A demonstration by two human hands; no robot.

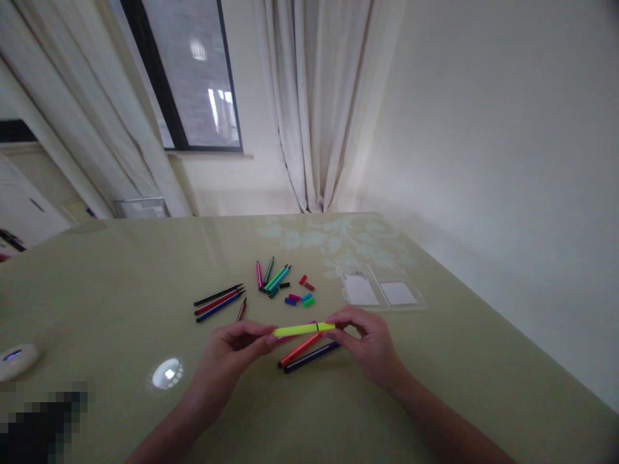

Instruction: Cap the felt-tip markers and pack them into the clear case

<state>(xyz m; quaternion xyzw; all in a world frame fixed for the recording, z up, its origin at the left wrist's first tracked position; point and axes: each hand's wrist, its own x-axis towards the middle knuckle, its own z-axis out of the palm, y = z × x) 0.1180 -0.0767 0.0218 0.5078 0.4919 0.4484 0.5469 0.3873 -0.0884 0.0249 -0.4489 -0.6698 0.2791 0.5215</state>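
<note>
A yellow marker (297,330) is held level above the table between my two hands. My left hand (236,351) pinches its barrel end, and my right hand (365,338) grips its capped end. A dark ring shows where cap and barrel meet. Beneath it lie an orange marker (300,351), a dark purple marker (312,358) and a pink one that is mostly hidden. Beyond my hands are several uncapped markers, among them a blue marker (220,306) and a green marker (275,279). Several loose caps, such as a green cap (308,302), lie near them.
An open clear plastic case (380,291) with white inserts lies at the right, near the table's (483,361) edge and the wall. A white rounded object (18,362) sits at the far left. Curtains and a window stand behind the table.
</note>
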